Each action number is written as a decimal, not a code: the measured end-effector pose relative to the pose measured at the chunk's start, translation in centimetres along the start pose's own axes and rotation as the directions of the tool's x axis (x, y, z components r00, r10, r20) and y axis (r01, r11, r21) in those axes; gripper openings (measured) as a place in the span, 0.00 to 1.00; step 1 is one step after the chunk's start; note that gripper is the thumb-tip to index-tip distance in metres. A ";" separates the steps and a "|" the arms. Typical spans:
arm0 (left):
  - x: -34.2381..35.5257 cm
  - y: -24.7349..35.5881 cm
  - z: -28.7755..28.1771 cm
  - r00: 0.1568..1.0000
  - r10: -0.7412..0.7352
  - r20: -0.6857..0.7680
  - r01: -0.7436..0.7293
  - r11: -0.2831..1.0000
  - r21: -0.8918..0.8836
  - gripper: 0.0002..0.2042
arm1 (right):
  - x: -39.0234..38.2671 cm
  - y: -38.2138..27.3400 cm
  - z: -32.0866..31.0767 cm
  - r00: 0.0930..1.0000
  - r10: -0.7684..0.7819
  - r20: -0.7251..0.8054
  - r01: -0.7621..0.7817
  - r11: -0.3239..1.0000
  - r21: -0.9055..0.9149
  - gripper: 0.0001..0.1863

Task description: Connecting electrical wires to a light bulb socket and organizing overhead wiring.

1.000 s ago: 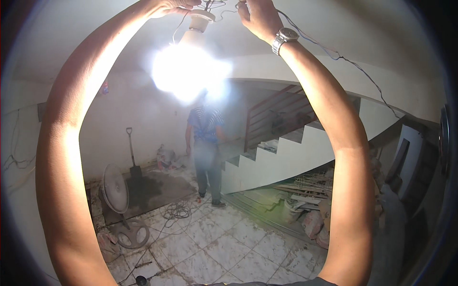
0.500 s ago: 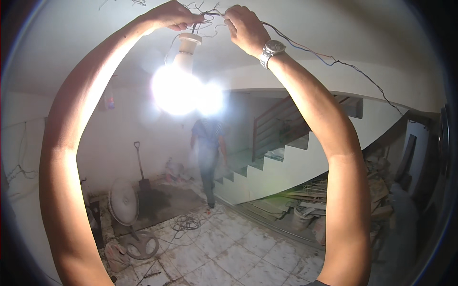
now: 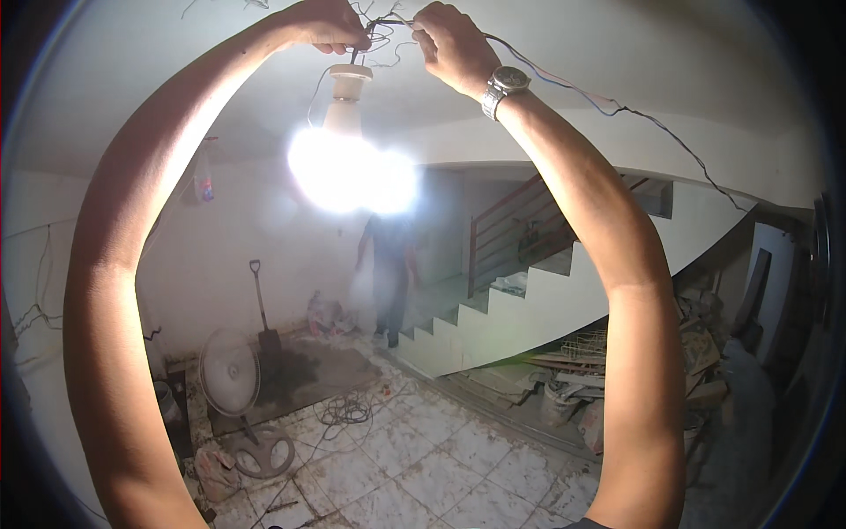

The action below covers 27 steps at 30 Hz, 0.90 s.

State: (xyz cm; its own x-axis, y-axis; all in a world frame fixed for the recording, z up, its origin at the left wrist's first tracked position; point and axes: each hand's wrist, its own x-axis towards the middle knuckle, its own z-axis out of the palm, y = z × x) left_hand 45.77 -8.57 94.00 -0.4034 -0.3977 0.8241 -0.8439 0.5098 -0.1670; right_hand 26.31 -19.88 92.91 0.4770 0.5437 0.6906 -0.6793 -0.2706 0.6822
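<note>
Both my arms are raised to the ceiling around a cluster of thin electrical wires (image 3: 381,37). My left hand (image 3: 333,26) is closed, its fingertips pinching the wires just above a white lamp holder (image 3: 351,74). From that holder hangs a light bulb (image 3: 342,163), lit so brightly that its outline is lost in glare. Right of the cluster, my right hand (image 3: 456,51) grips a dark electrical cable (image 3: 495,40) between thumb and fingers. A metal-band watch (image 3: 506,88) is on my right wrist. The exact wire ends between my fingers are too small to make out.
The cable runs along the ceiling to a white staircase (image 3: 520,304). Another person (image 3: 388,273) stands beyond the bulb. Below are a pedestal fan (image 3: 230,374), a shovel (image 3: 261,304), coiled cable (image 3: 345,410), a bucket (image 3: 558,406) and stacked boards under the stairs.
My left hand has curled in more, and the left forearm has shifted slightly left. The lamp holder has swung a little. The other person has moved farther back. My right hand keeps its grip.
</note>
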 end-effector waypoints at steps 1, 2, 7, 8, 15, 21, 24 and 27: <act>0.2 0.7 0.0 0.983 -0.185 0.001 0.185 0.981 0.050 0.12 | 0.1 0.0 0.0 1.000 -0.013 -0.001 0.013 1.000 0.007 0.03; 1.6 -1.7 0.3 0.983 -0.185 0.001 0.185 0.981 0.049 0.12 | 0.2 0.0 0.0 1.000 -0.026 -0.002 0.026 1.000 0.015 0.03; 3.0 -5.8 1.1 0.986 0.114 0.124 -0.085 0.973 -0.216 0.11 | -0.9 0.9 0.5 1.000 0.003 0.014 -0.004 0.998 0.062 0.02; 2.0 -5.1 0.9 0.984 0.146 0.100 -0.113 0.954 -0.279 0.11 | -0.9 0.9 0.4 1.000 0.025 0.007 -0.026 0.994 0.102 0.03; 0.7 -4.6 0.1 0.989 0.056 0.135 -0.007 0.940 -0.341 0.13 | 0.4 -0.4 0.2 0.980 0.199 -0.014 -0.190 0.952 0.241 0.03; 2.3 -3.2 0.7 0.984 0.099 0.149 -0.031 0.916 -0.400 0.11 | -1.2 0.1 -0.8 0.993 0.119 -0.018 -0.118 0.992 0.038 0.10; 9.1 -13.1 1.0 0.976 0.070 0.208 0.021 0.914 -0.406 0.10 | 0.2 -1.5 -0.3 0.998 0.059 0.007 -0.060 0.996 0.069 0.11; 11.9 -20.0 2.4 0.962 0.075 0.261 0.066 0.869 -0.490 0.09 | 0.8 -1.5 2.0 0.997 0.068 0.043 -0.071 0.994 0.080 0.10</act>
State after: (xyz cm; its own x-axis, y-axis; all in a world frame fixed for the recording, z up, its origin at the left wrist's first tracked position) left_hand 56.97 -25.34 105.82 -0.5436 -0.5440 0.6391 -0.5864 0.7910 0.1745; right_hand 28.83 -20.66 92.94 0.4533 0.4898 0.7447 -0.6646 -0.3710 0.6486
